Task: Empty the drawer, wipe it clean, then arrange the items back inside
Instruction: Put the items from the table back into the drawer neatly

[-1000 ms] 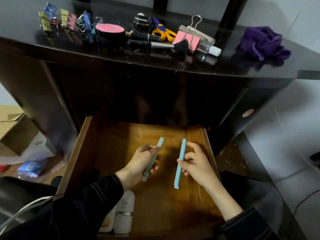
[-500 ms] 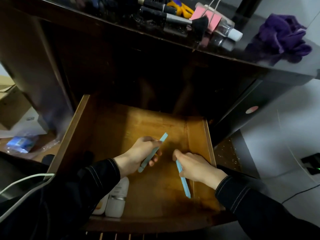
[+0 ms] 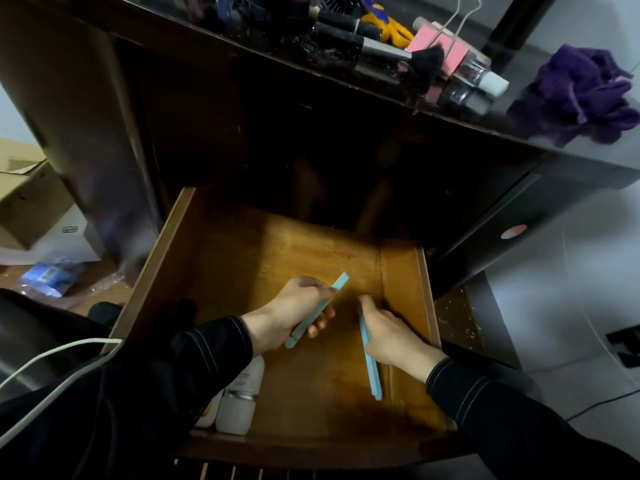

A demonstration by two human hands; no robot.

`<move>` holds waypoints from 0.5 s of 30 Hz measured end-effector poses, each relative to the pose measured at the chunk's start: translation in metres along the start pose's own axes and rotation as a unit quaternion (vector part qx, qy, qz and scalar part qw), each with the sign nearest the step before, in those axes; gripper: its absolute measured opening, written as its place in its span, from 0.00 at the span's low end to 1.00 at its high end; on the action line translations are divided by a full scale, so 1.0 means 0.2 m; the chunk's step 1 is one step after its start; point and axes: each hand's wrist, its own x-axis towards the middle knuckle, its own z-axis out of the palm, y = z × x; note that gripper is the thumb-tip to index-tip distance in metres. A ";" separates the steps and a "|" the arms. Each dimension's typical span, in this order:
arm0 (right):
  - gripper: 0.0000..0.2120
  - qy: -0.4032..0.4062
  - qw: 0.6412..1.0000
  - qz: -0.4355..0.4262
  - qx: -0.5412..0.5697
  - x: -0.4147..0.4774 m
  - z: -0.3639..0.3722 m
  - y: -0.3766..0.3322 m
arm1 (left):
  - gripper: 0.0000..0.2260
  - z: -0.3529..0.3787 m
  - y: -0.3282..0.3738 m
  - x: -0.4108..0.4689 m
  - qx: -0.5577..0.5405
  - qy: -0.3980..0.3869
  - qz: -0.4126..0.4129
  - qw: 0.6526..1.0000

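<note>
The wooden drawer (image 3: 408, 292) stands pulled open below the dark desk. My left hand (image 3: 291, 313) is inside it, closed on a light blue stick (image 3: 337, 287) that points up and to the right. My right hand (image 3: 388, 334) holds a second light blue stick (image 3: 374, 375) low over the drawer floor, close to the right wall, its free end pointing toward me. Two white bottles (image 3: 239, 400) lie in the drawer's front left corner, partly hidden by my left sleeve.
On the desk top (image 3: 554, 147) lie a purple cloth (image 3: 585, 91), a pink binder clip (image 3: 446, 46), a makeup brush (image 3: 391, 53), yellow scissors (image 3: 391, 26) and a small clear bottle (image 3: 485, 77). A cardboard box (image 3: 24, 192) and a blue packet (image 3: 48, 275) sit on the floor at left.
My right hand has turned its blue stick and lowered it toward the drawer's right side. The left hand has barely moved. My head has tilted down.
</note>
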 end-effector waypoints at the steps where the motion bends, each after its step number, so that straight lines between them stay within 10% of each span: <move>1: 0.36 0.007 1.000 -0.013 -0.021 0.00 0.00 0.00 | 0.11 0.00 0.00 0.00 -0.001 -0.001 0.000 1.000; 15: 0.30 -0.039 0.984 0.076 0.157 0.08 -0.05 0.00 | 0.12 0.00 0.03 -0.01 -0.003 0.007 -0.001 1.000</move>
